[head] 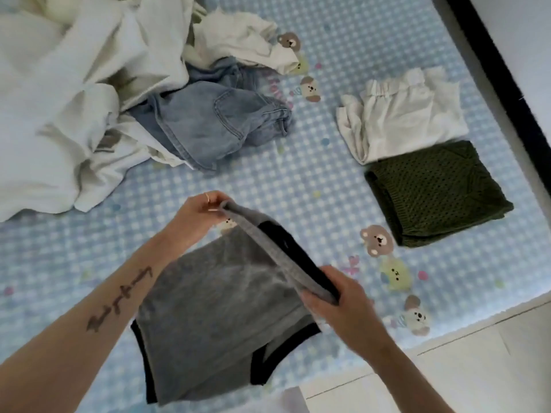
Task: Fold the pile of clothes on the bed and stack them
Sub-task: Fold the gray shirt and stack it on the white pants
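Your left hand (199, 214) and right hand (334, 296) each pinched the grey shorts' (214, 308) waistband, lifting it above the bed (298, 180).

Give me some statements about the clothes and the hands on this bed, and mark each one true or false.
1. Both hands hold the grey garment. True: the left hand and the right hand grip its top edge.
2. The green knit is still unfolded. False: it lies folded.
3. The white folded garment lies beside the green knit. True.
4. The jeans are folded on the stack. False: they lie crumpled by the white pile.
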Demonstrator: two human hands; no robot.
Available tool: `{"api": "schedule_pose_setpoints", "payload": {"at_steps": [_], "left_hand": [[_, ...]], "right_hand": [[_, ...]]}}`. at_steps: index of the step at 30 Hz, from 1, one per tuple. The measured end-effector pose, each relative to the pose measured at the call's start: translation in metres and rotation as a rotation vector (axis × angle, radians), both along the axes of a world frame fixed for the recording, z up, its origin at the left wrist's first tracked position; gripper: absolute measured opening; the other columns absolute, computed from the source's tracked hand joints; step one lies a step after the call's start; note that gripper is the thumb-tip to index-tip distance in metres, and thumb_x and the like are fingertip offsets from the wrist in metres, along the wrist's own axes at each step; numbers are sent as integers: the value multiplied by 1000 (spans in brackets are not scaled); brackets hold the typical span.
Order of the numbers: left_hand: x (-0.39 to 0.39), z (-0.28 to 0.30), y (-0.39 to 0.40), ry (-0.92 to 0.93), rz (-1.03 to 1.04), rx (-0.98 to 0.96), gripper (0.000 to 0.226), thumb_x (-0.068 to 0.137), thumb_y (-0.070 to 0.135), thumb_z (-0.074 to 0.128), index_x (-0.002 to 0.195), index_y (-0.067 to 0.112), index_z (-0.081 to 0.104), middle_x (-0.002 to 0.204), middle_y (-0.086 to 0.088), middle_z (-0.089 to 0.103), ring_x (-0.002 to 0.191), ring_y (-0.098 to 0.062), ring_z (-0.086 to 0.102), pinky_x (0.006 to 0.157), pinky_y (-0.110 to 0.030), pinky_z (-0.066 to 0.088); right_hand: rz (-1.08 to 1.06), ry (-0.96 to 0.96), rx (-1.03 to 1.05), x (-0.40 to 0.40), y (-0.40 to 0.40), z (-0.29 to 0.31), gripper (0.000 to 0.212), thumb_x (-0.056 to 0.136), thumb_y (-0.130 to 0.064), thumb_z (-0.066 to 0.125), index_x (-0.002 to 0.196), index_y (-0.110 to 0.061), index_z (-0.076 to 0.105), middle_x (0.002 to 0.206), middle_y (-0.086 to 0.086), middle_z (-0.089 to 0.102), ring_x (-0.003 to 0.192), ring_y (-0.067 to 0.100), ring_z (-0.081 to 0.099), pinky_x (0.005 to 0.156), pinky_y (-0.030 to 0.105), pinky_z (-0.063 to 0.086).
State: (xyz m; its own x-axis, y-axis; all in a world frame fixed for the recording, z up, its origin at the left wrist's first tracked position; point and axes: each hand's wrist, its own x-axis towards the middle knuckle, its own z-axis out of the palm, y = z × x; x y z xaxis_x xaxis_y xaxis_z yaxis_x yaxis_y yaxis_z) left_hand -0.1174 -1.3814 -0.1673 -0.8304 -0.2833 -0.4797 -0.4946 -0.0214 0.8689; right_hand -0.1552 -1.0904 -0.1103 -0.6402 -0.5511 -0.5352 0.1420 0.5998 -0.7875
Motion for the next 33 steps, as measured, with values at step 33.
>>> {"api": "schedule_pose_setpoints", "payload": {"at_steps": [33], "left_hand": [[155, -103, -63, -206, -39, -479, 22, 86, 19, 66, 106, 17, 57, 118, -5, 57, 113, -23, 51, 100, -34, 41]], "right_hand": [[-33, 266, 372, -5, -155, -148, 8, 95, -21, 54, 92, -17, 60, 94, 3, 68, 86, 19, 61, 69, 26, 42]]}}
